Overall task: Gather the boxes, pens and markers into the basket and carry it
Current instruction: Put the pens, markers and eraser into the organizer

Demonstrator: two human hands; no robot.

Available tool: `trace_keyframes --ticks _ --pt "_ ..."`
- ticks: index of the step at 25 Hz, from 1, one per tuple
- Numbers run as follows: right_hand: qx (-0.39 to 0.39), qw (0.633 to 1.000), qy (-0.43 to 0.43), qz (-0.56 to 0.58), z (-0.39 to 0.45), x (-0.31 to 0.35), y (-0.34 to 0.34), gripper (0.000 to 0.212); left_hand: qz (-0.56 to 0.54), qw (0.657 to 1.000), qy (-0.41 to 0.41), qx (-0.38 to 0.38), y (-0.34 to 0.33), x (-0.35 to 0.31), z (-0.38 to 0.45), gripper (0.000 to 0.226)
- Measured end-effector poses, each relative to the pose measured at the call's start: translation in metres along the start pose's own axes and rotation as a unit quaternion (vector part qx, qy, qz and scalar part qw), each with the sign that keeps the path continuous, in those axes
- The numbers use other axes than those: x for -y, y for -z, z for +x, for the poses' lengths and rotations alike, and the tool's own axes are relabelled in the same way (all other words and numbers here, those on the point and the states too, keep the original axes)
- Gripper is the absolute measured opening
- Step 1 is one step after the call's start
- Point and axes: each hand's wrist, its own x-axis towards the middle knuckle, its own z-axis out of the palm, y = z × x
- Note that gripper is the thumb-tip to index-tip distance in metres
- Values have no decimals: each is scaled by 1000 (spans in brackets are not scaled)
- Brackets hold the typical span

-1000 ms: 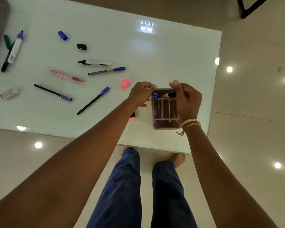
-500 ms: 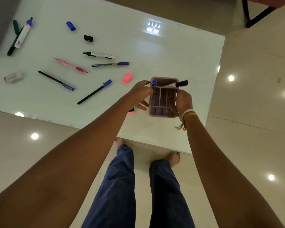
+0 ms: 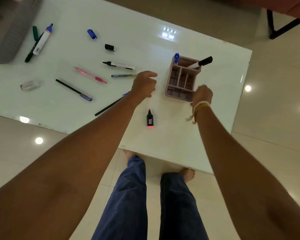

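Left hand (image 3: 144, 84), fingers loosely curled and holding nothing, hovers just left of the pink organizer (image 3: 183, 78); the blue-capped pen (image 3: 124, 75) lies crosswise beside it, nearer than the right hand (image 3: 202, 94), whose grip I can't tell.

A short black highlighter (image 3: 150, 119) with a pink tip lies on the white table (image 3: 163, 139) near its front edge. White lettering runs along its body, too small and blurred to read. A white marker with a blue cap (image 3: 42, 39) at far left and a white marker with a black tip (image 3: 120, 65) carry dark printed labels, also illegible.
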Motion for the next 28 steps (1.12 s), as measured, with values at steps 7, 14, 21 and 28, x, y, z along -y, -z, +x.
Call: trace_keyframes --ticks 7,14,21,28 --pt "-180 976 -36 116 -83 -65 -72 16 38 994 30 -94 35 79 -11 14" --pt "1 903 296 -312 -64 -24 -124 36 157 986 50 6 9 105 -19 25" --pt "128 881 286 -354 -40 -14 -119 42 271 956 5 -108 -32 113 -25 30" --pt "134 907 340 -207 -62 -33 -53 34 74 990 -44 -112 -13 126 -38 23"
